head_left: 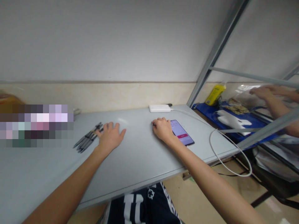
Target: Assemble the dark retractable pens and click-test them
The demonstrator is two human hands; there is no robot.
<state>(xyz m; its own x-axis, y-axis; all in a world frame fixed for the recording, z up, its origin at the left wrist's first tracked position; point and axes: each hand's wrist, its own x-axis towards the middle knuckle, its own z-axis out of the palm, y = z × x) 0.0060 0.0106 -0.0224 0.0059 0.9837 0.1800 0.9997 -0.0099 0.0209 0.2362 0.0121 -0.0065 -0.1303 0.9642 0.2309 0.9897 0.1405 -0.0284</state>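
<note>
My left hand (111,135) rests on the grey tabletop (133,155) with its fingers spread. Beside its thumbless edge lies a bunch of slim pens (87,138) with dark ends, side by side at a slant; the outer fingers are close to their upper ends. Further right, my right hand (162,129) is closed, its fingers curled under. A small dark tip pokes out at the fingertips; most of what it belongs to is hidden by the hand. A phone (184,132) with a lit pinkish screen lies just right of this hand, partly covered by it.
Against the wall sits a white power bank (160,108) with a white cable (211,137) looping off the right edge. A metal bed frame post (205,74) rises there. Beyond are a yellow packet (215,94), a blue surface and another person's arm (273,102). Blurred items stand left.
</note>
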